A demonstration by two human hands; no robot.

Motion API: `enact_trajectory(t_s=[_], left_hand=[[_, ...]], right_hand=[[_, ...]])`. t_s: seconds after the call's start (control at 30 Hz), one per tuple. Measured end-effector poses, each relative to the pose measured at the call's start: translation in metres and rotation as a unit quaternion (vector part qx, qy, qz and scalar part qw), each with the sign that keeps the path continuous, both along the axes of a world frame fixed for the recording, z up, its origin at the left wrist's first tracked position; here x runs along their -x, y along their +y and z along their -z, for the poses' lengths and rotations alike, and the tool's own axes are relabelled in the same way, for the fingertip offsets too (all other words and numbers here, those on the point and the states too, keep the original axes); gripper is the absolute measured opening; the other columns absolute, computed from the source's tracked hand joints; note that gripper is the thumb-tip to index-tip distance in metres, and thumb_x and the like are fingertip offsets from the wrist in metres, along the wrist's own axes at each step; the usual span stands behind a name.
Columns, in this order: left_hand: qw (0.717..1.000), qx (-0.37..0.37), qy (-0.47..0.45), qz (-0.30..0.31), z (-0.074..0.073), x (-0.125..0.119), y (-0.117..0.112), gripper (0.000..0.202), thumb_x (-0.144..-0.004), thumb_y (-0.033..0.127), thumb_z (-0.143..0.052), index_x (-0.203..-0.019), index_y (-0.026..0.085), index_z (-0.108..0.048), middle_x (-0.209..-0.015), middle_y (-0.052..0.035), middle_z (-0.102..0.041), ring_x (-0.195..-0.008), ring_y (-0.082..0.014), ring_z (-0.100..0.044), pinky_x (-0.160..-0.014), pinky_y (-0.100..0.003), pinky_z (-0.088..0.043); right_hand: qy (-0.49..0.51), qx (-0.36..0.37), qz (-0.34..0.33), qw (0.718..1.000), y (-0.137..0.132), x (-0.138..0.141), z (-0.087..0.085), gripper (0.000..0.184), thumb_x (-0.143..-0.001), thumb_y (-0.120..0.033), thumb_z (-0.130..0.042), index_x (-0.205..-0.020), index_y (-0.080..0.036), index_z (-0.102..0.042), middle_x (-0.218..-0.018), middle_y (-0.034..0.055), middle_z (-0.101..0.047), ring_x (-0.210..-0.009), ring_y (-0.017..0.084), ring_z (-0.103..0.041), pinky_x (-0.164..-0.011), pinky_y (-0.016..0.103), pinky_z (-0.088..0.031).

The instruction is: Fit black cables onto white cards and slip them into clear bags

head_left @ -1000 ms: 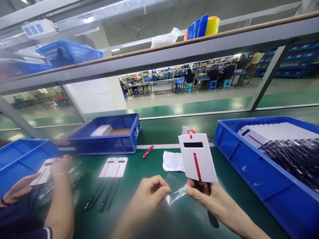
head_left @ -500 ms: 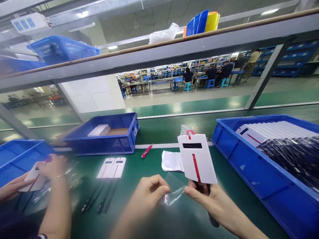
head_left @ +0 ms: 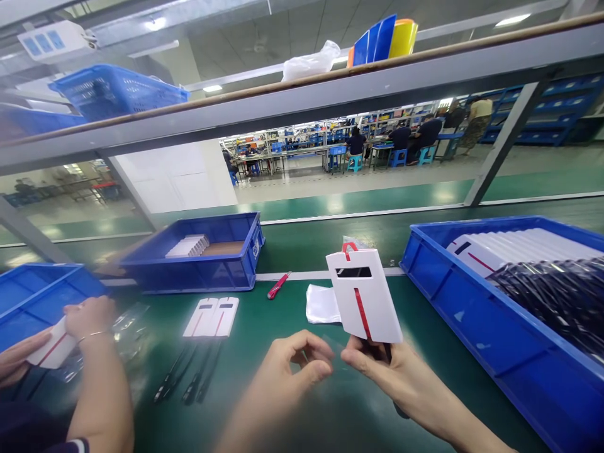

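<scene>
My right hand (head_left: 377, 365) is closed around the lower end of a white flat packaging sleeve (head_left: 377, 302), held upright. The sleeve has a dark window, a red strip and a red loop on top; a dark part shows below it at my fingers. My left hand (head_left: 297, 365) is beside it, fingers curled and thumb towards fingertips. Between the hands a clear plastic film (head_left: 337, 349) shows only faintly, apparently pinched at my left fingertips. Behind the sleeve lies a stack of white bags (head_left: 321, 304) on the green table.
A blue bin (head_left: 453, 321) at right holds rows of white sleeves and black cables. Another blue bin (head_left: 189, 277) stands at back left. Two white sleeves (head_left: 211, 318) with black cables and a red cutter (head_left: 279, 286) lie on the table. A co-worker's hands (head_left: 89, 321) hold a sleeve at left.
My right hand has shifted the white sleeve slightly left and turned it a little. My left hand has moved right, closer to it. The clear film between them is much fainter.
</scene>
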State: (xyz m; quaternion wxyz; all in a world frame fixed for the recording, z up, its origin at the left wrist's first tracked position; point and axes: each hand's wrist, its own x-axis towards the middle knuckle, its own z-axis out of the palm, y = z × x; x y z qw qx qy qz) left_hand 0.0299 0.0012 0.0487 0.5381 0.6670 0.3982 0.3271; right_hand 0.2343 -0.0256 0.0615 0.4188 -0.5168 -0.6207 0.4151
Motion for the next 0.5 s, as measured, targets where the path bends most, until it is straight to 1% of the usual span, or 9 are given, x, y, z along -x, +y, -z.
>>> enact_trajectory(t_s=[0.03,0.1,0.17,0.2,0.23,0.3,0.37,0.43,0.5], left_hand=[[1.000,0.008,-0.019,-0.004,0.001,-0.002,0.001,0.021,-0.086,0.037,-0.067,-0.093,0.017,-0.072,-0.084,-0.0060,-0.071,-0.076,-0.0174,-0.060,-0.068,-0.025,-0.048],[0.998,0.022,-0.050,-0.018,0.002,-0.006,0.001,0.023,-0.087,0.038,-0.066,-0.084,0.016,-0.069,-0.076,-0.0054,-0.069,-0.070,-0.0165,-0.059,-0.064,-0.026,-0.048],[0.997,0.022,-0.065,-0.033,0.004,-0.009,0.001,0.027,-0.089,0.039,-0.064,-0.075,0.016,-0.065,-0.069,-0.0040,-0.066,-0.065,-0.0152,-0.057,-0.061,-0.025,-0.047],[0.997,0.018,-0.068,-0.038,0.004,-0.009,0.001,0.028,-0.090,0.039,-0.064,-0.074,0.016,-0.064,-0.067,-0.0034,-0.065,-0.063,-0.0146,-0.056,-0.060,-0.025,-0.046],[0.997,0.013,-0.069,-0.042,0.005,-0.009,0.001,0.028,-0.090,0.038,-0.064,-0.074,0.016,-0.064,-0.066,-0.0030,-0.065,-0.062,-0.0140,-0.056,-0.060,-0.024,-0.045],[0.997,0.006,-0.066,-0.048,0.006,-0.008,0.000,0.027,-0.091,0.038,-0.064,-0.075,0.016,-0.064,-0.067,-0.0025,-0.065,-0.062,-0.0133,-0.055,-0.060,-0.024,-0.045],[0.997,0.001,-0.062,-0.048,0.005,-0.007,0.000,0.026,-0.091,0.037,-0.064,-0.075,0.016,-0.064,-0.067,-0.0025,-0.065,-0.062,-0.0133,-0.055,-0.061,-0.024,-0.045],[0.997,0.000,-0.056,-0.045,0.004,-0.007,0.000,0.026,-0.091,0.037,-0.063,-0.075,0.016,-0.064,-0.067,-0.0027,-0.066,-0.063,-0.0136,-0.056,-0.061,-0.024,-0.045],[0.998,-0.002,-0.048,-0.046,0.002,-0.008,0.000,0.026,-0.091,0.037,-0.063,-0.075,0.016,-0.065,-0.067,-0.0031,-0.066,-0.063,-0.0143,-0.056,-0.062,-0.025,-0.045]], right_hand=[[0.000,-0.002,0.002,1.000,0.000,0.002,0.002,0.042,-0.084,-0.061,-0.066,-0.071,-0.021,-0.065,-0.065,-0.0013,-0.056,-0.059,0.014,-0.048,-0.052,0.024,-0.043],[0.001,0.002,0.005,1.000,0.000,0.004,0.006,0.044,-0.083,-0.062,-0.066,-0.069,-0.020,-0.064,-0.063,-0.0019,-0.054,-0.058,0.013,-0.047,-0.052,0.024,-0.042],[0.008,0.020,0.007,1.000,0.000,0.004,0.008,0.045,-0.082,-0.062,-0.068,-0.065,-0.021,-0.061,-0.061,-0.0031,-0.051,-0.057,0.012,-0.044,-0.050,0.023,-0.040],[0.014,0.035,-0.001,0.999,0.000,0.002,0.008,0.045,-0.080,-0.062,-0.069,-0.066,-0.021,-0.061,-0.061,-0.0037,-0.051,-0.055,0.011,-0.041,-0.047,0.022,-0.037],[0.021,0.052,-0.013,0.998,0.000,0.000,0.008,0.043,-0.078,-0.062,-0.071,-0.068,-0.021,-0.063,-0.062,-0.0038,-0.052,-0.053,0.010,-0.039,-0.044,0.021,-0.034],[0.028,0.078,-0.038,0.996,-0.001,-0.004,0.004,0.039,-0.075,-0.060,-0.074,-0.081,-0.022,-0.069,-0.072,-0.0019,-0.062,-0.050,0.009,-0.038,-0.038,0.021,-0.028],[0.022,0.088,-0.048,0.995,-0.001,-0.008,0.001,0.039,-0.077,-0.059,-0.073,-0.091,-0.023,-0.072,-0.081,-0.0001,-0.067,-0.050,0.009,-0.041,-0.036,0.021,-0.027],[0.010,0.088,-0.044,0.995,-0.002,-0.009,-0.001,0.037,-0.080,-0.059,-0.070,-0.083,-0.022,-0.072,-0.074,-0.0008,-0.065,-0.049,0.010,-0.042,-0.036,0.021,-0.029],[0.005,0.082,-0.035,0.996,-0.002,-0.008,0.000,0.039,-0.081,-0.060,-0.069,-0.072,-0.021,-0.068,-0.061,-0.0028,-0.057,-0.047,0.009,-0.039,-0.036,0.021,-0.029]])
